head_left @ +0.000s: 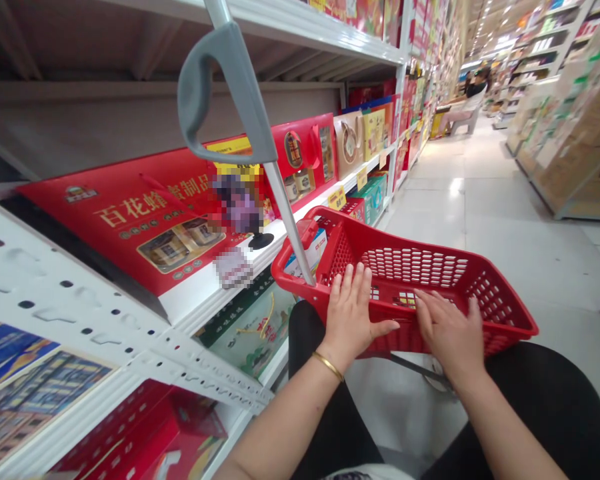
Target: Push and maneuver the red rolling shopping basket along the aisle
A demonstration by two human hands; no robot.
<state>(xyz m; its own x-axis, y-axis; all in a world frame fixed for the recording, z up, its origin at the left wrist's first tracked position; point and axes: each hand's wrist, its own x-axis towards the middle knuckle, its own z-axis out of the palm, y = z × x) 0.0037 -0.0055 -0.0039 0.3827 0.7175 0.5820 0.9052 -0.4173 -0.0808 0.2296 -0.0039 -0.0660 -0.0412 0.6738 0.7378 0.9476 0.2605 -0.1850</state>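
A red plastic shopping basket (400,339) with perforated walls stands between my knees. My left hand (349,312), with a gold bangle at the wrist, lies over its near rim, fingers stretched out and thumb apart. On the same rim to the right rests my right hand (453,337), its fingers loosely extended and partly hidden. Neither hand grips anything that I can see. From the basket's left end a metal pole rises, tilted left, with a grey grip (250,93) untouched by either hand. A blue-and-white item (307,257) shows at that end.
White shelving (185,320) runs along the left with red honey gift boxes (125,213) and other cartons. A small stand with a black base (261,241) sits on the shelf edge. Stacked cardboard boxes (587,160) flank the tiled aisle. A person (473,100) sits farther back.
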